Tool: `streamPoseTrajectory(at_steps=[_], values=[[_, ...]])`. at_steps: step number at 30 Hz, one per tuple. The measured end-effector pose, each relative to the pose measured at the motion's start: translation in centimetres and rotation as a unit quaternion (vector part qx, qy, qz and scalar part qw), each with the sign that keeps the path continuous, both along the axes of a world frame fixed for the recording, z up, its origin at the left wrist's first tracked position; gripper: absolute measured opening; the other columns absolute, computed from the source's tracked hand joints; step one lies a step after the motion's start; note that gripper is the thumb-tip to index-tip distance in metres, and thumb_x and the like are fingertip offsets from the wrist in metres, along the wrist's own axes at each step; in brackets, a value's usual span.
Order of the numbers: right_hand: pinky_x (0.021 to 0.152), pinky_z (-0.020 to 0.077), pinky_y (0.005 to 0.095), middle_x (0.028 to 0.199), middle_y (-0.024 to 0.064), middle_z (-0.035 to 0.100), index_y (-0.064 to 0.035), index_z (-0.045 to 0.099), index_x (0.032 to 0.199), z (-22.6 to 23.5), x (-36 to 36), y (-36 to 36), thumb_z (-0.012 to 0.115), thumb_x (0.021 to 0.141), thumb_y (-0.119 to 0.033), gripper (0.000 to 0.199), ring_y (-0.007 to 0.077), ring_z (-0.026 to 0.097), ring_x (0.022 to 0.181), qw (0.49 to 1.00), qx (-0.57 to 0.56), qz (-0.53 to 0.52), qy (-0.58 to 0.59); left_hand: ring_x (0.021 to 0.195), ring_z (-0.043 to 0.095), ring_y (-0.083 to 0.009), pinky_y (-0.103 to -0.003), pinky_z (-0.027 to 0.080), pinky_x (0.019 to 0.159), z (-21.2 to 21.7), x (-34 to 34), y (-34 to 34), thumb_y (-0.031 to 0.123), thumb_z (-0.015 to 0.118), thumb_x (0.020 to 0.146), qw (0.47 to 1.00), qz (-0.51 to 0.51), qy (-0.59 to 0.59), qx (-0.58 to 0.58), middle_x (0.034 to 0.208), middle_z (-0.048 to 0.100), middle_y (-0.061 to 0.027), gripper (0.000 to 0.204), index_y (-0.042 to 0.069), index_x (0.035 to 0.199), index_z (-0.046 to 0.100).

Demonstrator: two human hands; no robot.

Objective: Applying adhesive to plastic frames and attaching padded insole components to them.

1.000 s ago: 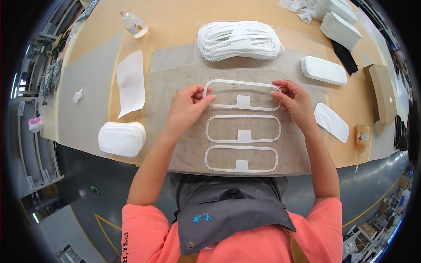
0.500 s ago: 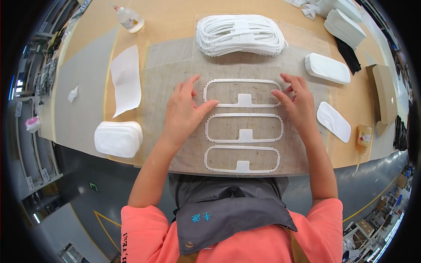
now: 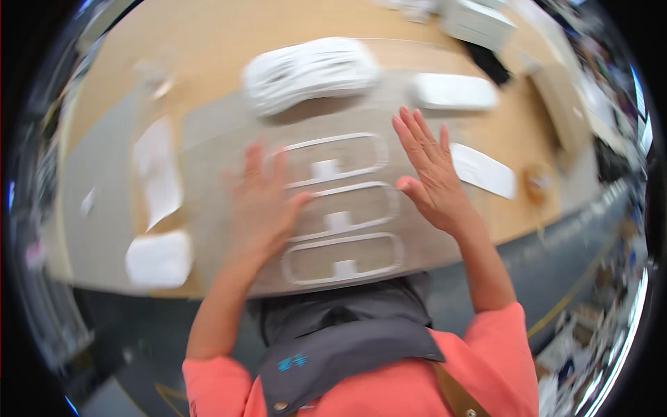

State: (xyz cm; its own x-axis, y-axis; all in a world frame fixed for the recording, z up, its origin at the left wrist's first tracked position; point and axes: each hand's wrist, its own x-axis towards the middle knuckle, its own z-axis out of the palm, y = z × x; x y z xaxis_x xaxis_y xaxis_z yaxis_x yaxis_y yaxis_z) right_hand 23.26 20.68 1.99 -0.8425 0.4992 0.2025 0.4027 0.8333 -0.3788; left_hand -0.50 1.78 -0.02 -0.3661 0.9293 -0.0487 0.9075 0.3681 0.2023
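Note:
Three thin white rounded frames, each with a small square tab, lie in a column on the mat: a far frame (image 3: 325, 169), a middle frame (image 3: 338, 222) and a near frame (image 3: 344, 269). My left hand (image 3: 260, 208), blurred by motion, is at the left ends of the far and middle frames with fingers spread. It hides part of those ends, and I cannot tell whether it touches them. My right hand (image 3: 436, 186) is open and flat, apart from the frames on their right, holding nothing. Beyond them sits a thick stack of similar white frames (image 3: 313, 73).
White pads (image 3: 455, 92) and a flat white pad (image 3: 483, 170) lie right, near an amber bottle (image 3: 536, 184) and cardboard piece (image 3: 559, 108). Left are a white sheet (image 3: 158, 174), a white pad stack (image 3: 160, 258) and a small scrap (image 3: 87, 201). A black cloth (image 3: 486, 62) lies far right.
The whole view has turned and blurred. My right hand has come away from the far frame's right end, and its fingers have straightened. The three frames keep their column.

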Motion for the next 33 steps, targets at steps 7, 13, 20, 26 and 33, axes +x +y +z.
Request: streamPoseTrajectory(at_steps=[7,13,20,26,33], values=[[0.112,0.0413,0.042,0.144,0.019,0.056,-0.0038,0.054,0.142,3.6,19.7,6.8,0.074,0.092,-0.026,0.058,0.038,0.051,0.134,0.933,0.131,-0.334,0.027,0.158,0.011,-0.0337,-0.063,0.004,0.123,0.2,1.7,-2.9,0.055,0.051,0.101,1.0,-0.02,-0.014,0.015,0.171,0.015,-0.0148,0.08,0.011,0.162,0.027],[0.104,0.0443,0.0359,0.131,0.0137,0.063,-0.0024,0.059,0.133,3.0,27.4,11.8,0.078,0.087,-0.041,0.063,0.0217,0.058,0.121,0.894,-0.183,-0.409,-0.032,0.159,0.011,-0.0323,-0.061,0.004,0.124,1.2,3.7,-2.7,0.059,0.047,0.102,0.998,-0.024,-0.048,0.018,0.171,0.016,-0.0135,0.077,0.015,0.162,0.029],[0.06,0.0414,0.0244,0.076,-0.0085,0.061,-0.0155,0.072,0.097,1.4,31.2,16.7,0.072,0.091,-0.044,0.029,0.005,0.05,0.067,0.857,-0.289,-0.423,-0.049,0.159,0.01,-0.032,-0.06,0.006,0.124,1.8,5.1,-4.9,0.044,0.058,0.101,0.999,-0.004,-0.045,0.028,0.171,0.016,-0.0142,0.072,0.014,0.161,0.032],[0.101,0.0497,0.0356,0.144,0.0115,0.059,-0.0078,0.047,0.149,3.2,25.5,8.5,0.055,0.105,-0.038,0.054,0.02,0.057,0.128,0.655,-0.529,-0.199,0.502,0.156,0.019,-0.0376,-0.061,0.013,0.123,1.6,4.5,-7.0,0.033,0.064,0.099,0.994,0.0,-0.043,0.103,0.167,0.028,-0.0178,0.063,0.009,0.154,0.045],[0.075,0.0571,0.0305,0.138,0.0082,0.062,-0.0118,0.051,0.143,1.3,10.6,1.0,0.068,0.098,-0.042,0.056,0.0207,0.065,0.113,0.559,-0.584,-0.099,0.58,0.149,0.032,-0.0424,-0.06,0.027,0.117,0.3,5.1,-7.2,0.033,0.07,0.096,0.983,-0.008,-0.093,0.157,0.157,0.04,-0.0219,0.059,0.003,0.144,0.054]])
